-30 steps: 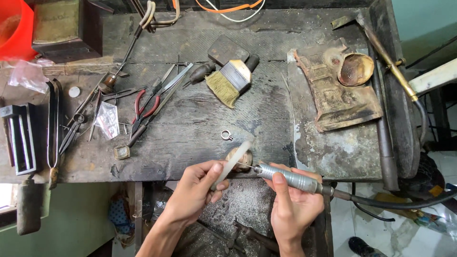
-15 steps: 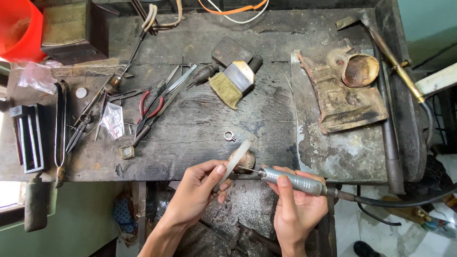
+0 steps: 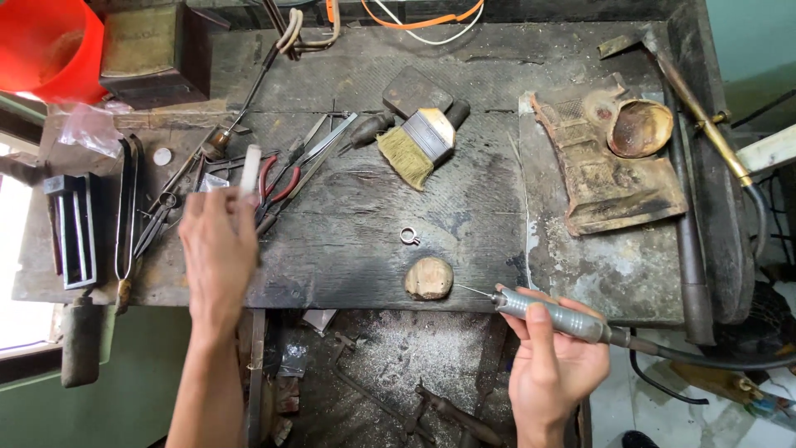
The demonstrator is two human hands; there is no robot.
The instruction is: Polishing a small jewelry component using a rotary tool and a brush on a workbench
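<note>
My left hand (image 3: 217, 249) reaches out over the left part of the dark wooden bench (image 3: 348, 249) and holds a thin pale stick (image 3: 249, 172) upright between its fingertips, above the red-handled pliers (image 3: 278, 187) and tweezers. My right hand (image 3: 551, 365) stays at the bench's front edge, gripping a grey rotary handpiece (image 3: 551, 317) whose fine bit points left toward a rounded wooden bench peg (image 3: 429, 278). A small metal ring (image 3: 410, 236) lies on the bench just behind the peg.
A flat brush (image 3: 421, 141) and a dark block lie at the back centre. A scorched pad with a small round dish (image 3: 638, 127) sits to the right, a torch pipe (image 3: 705, 116) beyond it. Shears and a metal frame (image 3: 76, 232) lie left, an orange bucket (image 3: 41, 41) top left.
My left hand has left the peg, where it held the stick against the handpiece tip, and swung left over the tools with the stick. The right hand stayed put with the handpiece.
</note>
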